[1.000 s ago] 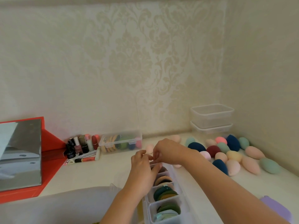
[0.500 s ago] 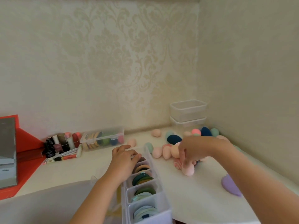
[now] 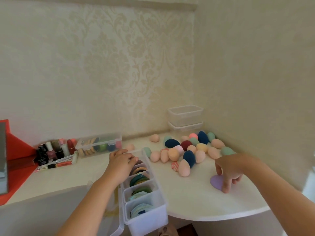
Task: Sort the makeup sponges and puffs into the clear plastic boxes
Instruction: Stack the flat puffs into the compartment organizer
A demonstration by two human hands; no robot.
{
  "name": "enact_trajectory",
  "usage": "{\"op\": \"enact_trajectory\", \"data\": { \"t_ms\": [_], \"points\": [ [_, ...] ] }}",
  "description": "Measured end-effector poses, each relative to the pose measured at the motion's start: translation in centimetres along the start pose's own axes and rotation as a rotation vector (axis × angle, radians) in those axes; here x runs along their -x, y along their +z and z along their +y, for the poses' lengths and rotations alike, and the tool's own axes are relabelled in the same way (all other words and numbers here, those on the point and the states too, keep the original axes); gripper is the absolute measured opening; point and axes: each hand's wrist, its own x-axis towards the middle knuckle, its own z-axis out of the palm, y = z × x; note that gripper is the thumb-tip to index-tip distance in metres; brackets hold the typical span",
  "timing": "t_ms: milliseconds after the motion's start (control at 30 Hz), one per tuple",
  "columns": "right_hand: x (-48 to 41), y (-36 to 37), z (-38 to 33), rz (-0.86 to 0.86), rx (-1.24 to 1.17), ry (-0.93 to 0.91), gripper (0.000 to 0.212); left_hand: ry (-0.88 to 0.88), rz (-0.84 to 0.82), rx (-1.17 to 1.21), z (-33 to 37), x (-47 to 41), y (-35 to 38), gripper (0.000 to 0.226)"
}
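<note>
A long clear divided box [image 3: 154, 211] stands in front of me, its compartments filled with flat round puffs in green, tan and pale blue. My left hand [image 3: 121, 160] rests on its far end, fingers curled over the last compartment. My right hand [image 3: 227, 169] reaches to the right, fingertips pressing on a flat purple puff [image 3: 216, 181] lying on the white table [image 3: 187, 198]. A heap of egg-shaped sponges [image 3: 185, 151] in peach, navy, teal, maroon and yellow lies behind. Two stacked clear boxes [image 3: 185, 120] stand in the corner.
A closed clear box with puffs [image 3: 99, 144] sits by the back wall. Nail polish bottles and lipsticks [image 3: 54, 150] cluster left of it beside a red stand with a mirror [image 3: 10, 160]. The table's curved front edge runs below my right hand. A pale rounded surface fills the lower left.
My right hand left the sponge heap and moved right and down onto the purple puff. My left hand stayed on the divided box. The view swung slightly left.
</note>
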Motion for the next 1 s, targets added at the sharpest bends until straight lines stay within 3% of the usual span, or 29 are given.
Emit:
{"op": "enact_trajectory", "data": {
  "t_ms": [233,333,433,533,600,767,1000],
  "points": [
    [-1.4,-0.5,-0.2,0.116,-0.082,-0.09,0.022,-0.06,0.026,0.124,0.4,0.4,-0.1,0.034],
    [-0.6,-1.6,-0.5,0.193,-0.097,-0.105,0.025,-0.062,0.061,0.152,0.5,0.5,-0.1,0.034],
    [0.5,-3.8,-1.5,0.392,-0.182,-0.166,0.022,-0.056,0.102,0.104,0.7,0.6,-0.3,0.034],
    [0.9,-6.0,-4.6,0.621,-0.279,-0.358,0.014,-0.01,0.075,0.026,0.8,0.7,-0.3,0.032],
    [0.5,-6.8,-7.5,0.687,-0.395,-0.498,0.01,0.0,0.055,0.027,0.8,0.5,-0.3,0.033],
    [-2.9,-7.1,-14.7,0.712,-0.348,-0.734,0.018,-0.007,0.075,0.046,0.5,0.2,0.0,0.031],
    [-6.4,-6.9,-19.4,0.58,-0.115,-0.732,0.02,-0.021,0.09,0.119,0.1,-0.1,0.4,0.027]
  ]
}}
